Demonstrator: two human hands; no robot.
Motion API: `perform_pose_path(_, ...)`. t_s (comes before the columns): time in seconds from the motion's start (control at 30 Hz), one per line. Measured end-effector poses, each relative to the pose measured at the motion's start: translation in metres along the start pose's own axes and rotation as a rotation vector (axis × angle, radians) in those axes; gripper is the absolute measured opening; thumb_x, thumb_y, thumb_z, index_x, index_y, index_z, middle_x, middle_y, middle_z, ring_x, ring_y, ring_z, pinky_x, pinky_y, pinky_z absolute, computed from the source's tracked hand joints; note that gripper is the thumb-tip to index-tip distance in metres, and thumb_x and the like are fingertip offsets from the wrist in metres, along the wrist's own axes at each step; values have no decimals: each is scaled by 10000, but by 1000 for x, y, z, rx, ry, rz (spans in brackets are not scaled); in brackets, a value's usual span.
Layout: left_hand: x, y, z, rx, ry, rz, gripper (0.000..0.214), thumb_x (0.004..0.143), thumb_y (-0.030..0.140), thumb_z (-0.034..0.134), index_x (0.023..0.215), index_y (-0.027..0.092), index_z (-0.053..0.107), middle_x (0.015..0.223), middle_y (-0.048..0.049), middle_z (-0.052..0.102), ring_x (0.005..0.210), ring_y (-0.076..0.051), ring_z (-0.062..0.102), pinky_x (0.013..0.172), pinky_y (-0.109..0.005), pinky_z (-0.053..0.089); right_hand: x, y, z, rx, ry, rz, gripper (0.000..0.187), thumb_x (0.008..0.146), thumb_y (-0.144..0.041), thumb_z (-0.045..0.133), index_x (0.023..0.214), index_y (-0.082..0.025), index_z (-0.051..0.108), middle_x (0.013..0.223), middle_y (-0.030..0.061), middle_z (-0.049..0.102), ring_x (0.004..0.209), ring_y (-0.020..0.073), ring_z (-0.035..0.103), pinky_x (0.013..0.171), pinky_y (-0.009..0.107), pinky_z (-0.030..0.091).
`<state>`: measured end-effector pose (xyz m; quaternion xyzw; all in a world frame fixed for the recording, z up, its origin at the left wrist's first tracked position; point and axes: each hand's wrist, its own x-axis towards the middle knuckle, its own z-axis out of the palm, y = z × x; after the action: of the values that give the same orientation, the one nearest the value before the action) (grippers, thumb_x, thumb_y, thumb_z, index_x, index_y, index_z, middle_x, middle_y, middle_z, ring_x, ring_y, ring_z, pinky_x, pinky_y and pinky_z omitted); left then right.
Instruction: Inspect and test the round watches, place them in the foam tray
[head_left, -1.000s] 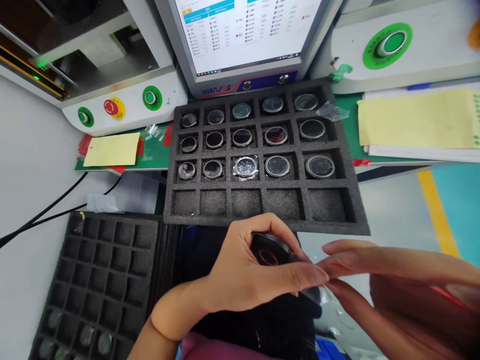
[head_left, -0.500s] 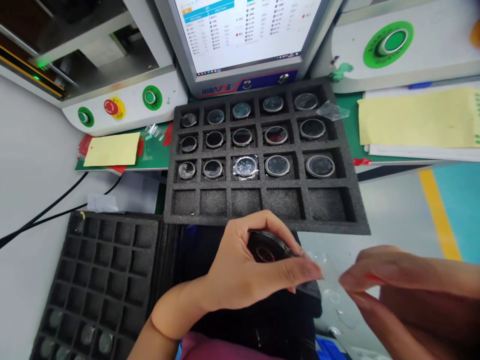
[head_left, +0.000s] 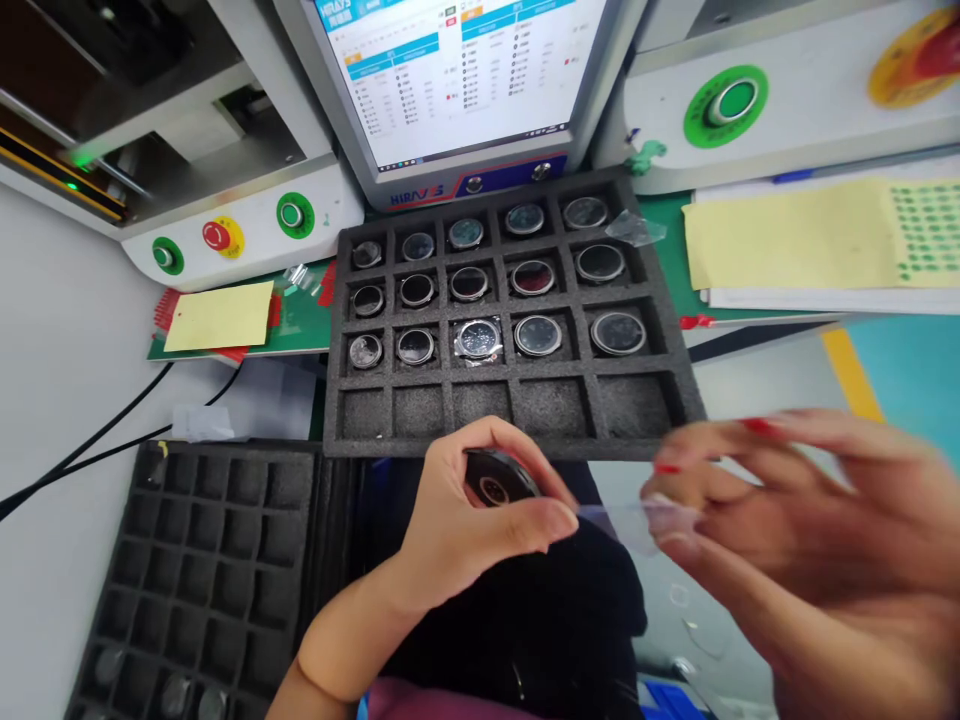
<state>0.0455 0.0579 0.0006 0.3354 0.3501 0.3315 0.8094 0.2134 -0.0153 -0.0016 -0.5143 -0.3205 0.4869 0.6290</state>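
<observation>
My left hand (head_left: 450,535) is closed around a black round smartwatch case (head_left: 495,484), whose underside with a ringed sensor faces up towards me. Between the two hands stretches a clear plastic film (head_left: 616,522), its left end by my left thumb and fingertips. My right hand (head_left: 817,540), somewhat blurred and with bits of red on its fingers, pinches the film's other end. Just beyond the hands lies a dark foam tray (head_left: 442,446). Round watch cases fill its three far rows, one of them a silvery-wrapped watch (head_left: 478,340); the near row holds none.
Behind the tray stands a monitor (head_left: 480,80), flanked by machines with green buttons (head_left: 295,214) and a red emergency button (head_left: 217,236). Yellow paper (head_left: 787,230) lies at right. A second foam tray (head_left: 217,540) sits lower left, a few watch cases in its near pockets.
My right hand has moved left and up and now pinches the clear film, pulled out between both hands. My left hand keeps the watch case. The camera view has shifted slightly.
</observation>
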Motion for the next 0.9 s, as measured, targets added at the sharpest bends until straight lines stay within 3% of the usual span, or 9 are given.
perform_pose_path(0.1,-2,5,5,101,6,-9,406,549,231,907,870,149,671,865,-61,751,512,-49,561,475,-146,426,11,0,5,95,-148,106,439,764,-163,789,1114,-346,598,962,11,622,647,107,621,553,197,564)
perform_pose_path(0.27,-3,10,17,163,94,-90,306,534,160,891,699,149,634,583,11,669,415,-45,502,406,-137,374,15,5,-2,141,-222,197,432,774,-207,800,1117,-363,588,963,5,630,635,99,621,563,199,570)
perform_pose_path(0.5,0,8,23,137,106,-90,283,535,110,856,659,158,606,579,21,672,406,-51,523,408,-141,424,18,0,-1,174,-286,274,390,756,-246,811,1072,-359,612,884,-6,642,603,102,607,538,209,572)
perform_pose_path(0.67,1,9,25,225,155,-17,268,542,127,860,656,165,621,611,-3,701,432,-64,530,402,-149,407,19,-1,8,241,-172,276,359,687,-282,861,977,-316,652,815,-7,658,530,96,569,472,203,545)
perform_pose_path(0.9,1,5,23,103,144,-85,340,525,206,888,643,169,572,557,27,650,363,-51,489,358,-148,396,14,4,12,210,-102,203,373,732,-164,806,1025,-327,644,909,-14,661,581,87,624,536,178,562)
